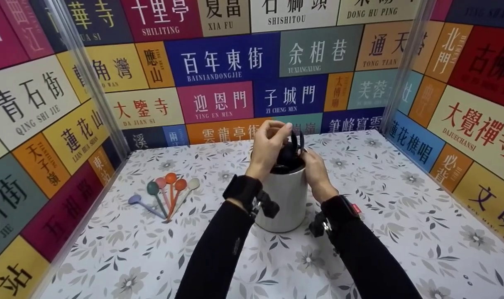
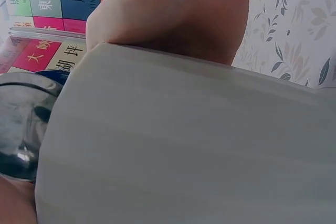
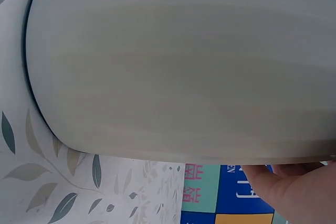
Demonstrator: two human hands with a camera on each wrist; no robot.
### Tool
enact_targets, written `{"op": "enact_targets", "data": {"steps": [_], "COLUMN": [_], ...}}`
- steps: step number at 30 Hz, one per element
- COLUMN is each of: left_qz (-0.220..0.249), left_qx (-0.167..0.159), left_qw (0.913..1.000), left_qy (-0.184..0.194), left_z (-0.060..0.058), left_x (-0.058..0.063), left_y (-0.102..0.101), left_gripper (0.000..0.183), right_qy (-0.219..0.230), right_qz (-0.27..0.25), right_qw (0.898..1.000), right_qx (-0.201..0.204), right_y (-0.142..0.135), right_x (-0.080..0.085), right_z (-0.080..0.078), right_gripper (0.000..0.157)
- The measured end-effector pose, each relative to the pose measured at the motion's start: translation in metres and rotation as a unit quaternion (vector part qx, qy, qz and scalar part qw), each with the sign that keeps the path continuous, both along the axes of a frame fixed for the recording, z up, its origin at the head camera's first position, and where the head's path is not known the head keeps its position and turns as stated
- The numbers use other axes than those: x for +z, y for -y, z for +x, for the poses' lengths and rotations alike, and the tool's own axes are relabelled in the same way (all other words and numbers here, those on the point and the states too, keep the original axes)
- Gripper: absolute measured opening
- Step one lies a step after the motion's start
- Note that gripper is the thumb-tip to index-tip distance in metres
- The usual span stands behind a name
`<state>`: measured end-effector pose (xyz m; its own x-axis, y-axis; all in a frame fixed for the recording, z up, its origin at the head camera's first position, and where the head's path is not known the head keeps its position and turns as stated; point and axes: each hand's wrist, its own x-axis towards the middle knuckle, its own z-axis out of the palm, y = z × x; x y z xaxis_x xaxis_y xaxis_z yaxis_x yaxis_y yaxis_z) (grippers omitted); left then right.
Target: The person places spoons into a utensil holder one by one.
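Note:
A tall whitish cylindrical container (image 1: 283,203) stands upright on the table, and glossy black pieces (image 1: 291,153) with curved upper ends stick out of its mouth. My left hand (image 1: 268,145) is above the left side of the mouth, fingers bent beside the black pieces; whether it pinches one is hidden. At the right rim my right hand (image 1: 316,172) grips the container, its thumb near the black pieces and its other fingers partly hidden behind. In the left wrist view a shiny rounded piece (image 2: 23,129) shows past the rim. The container wall (image 3: 178,72) fills most of the right wrist view.
Several small coloured spoons lie fanned out on the left, among them a green spoon (image 1: 153,189), an orange spoon (image 1: 171,178) and a lavender spoon (image 1: 135,200). A flower-patterned cloth (image 1: 123,249) covers the table. Colourful sign-printed panels (image 1: 223,60) enclose its back and sides.

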<state>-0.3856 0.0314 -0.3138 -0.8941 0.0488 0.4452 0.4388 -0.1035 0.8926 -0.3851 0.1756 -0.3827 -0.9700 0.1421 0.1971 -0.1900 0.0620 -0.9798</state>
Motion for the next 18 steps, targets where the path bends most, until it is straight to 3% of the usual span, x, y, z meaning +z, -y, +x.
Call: {"op": "enact_targets", "data": {"steps": [3, 8, 11, 18], "left_qz": [0.006, 0.025, 0.012, 0.018], "left_qx": [-0.001, 0.006, 0.018, 0.047], "left_qw": [0.9999, 0.9996, 0.9996, 0.9987], "left_qy": [-0.010, -0.014, -0.020, -0.004], "left_z": [0.001, 0.001, 0.001, -0.004], "left_x": [0.000, -0.001, -0.001, 0.002], "left_y": [0.001, 0.004, 0.007, 0.028], "left_gripper": [0.030, 0.031, 0.033, 0.031], "right_qy": [-0.002, -0.004, -0.006, 0.002], "right_qz": [-0.002, -0.009, -0.010, 0.000], "right_qw": [1.000, 1.000, 1.000, 1.000], "right_qx": [-0.002, -0.002, -0.007, -0.004], "right_y": [0.000, 0.001, 0.000, 0.000], "right_x": [-0.001, -0.001, 0.000, 0.001], "right_z": [-0.001, -0.002, -0.002, -0.001], "right_gripper": [0.040, 0.033, 0.027, 0.029]}}
